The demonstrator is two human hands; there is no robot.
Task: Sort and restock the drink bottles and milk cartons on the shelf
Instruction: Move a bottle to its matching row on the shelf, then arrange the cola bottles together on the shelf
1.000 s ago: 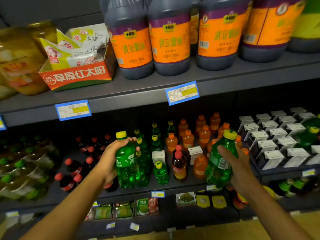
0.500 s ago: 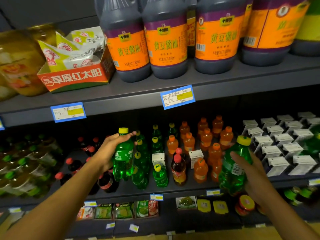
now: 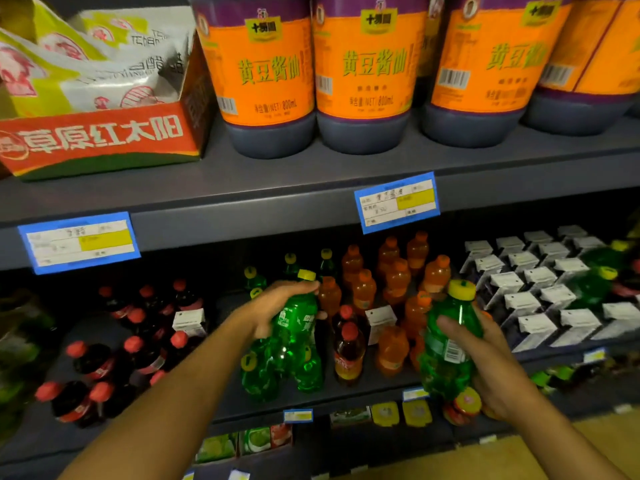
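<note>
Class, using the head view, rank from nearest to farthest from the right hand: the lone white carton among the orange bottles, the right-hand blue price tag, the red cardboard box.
1. White carton, just left of the right hand.
2. Blue price tag, above.
3. Red cardboard box, top shelf, far left.

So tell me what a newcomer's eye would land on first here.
The big dark soy sauce jugs with orange labels on the top shelf dominate. Below them, each hand grips a green plastic bottle with a yellow cap: the left hand over the green row, the right hand in front of the orange bottles.

Both forearms (image 3: 166,407) bare, no sleeves visible.
</note>
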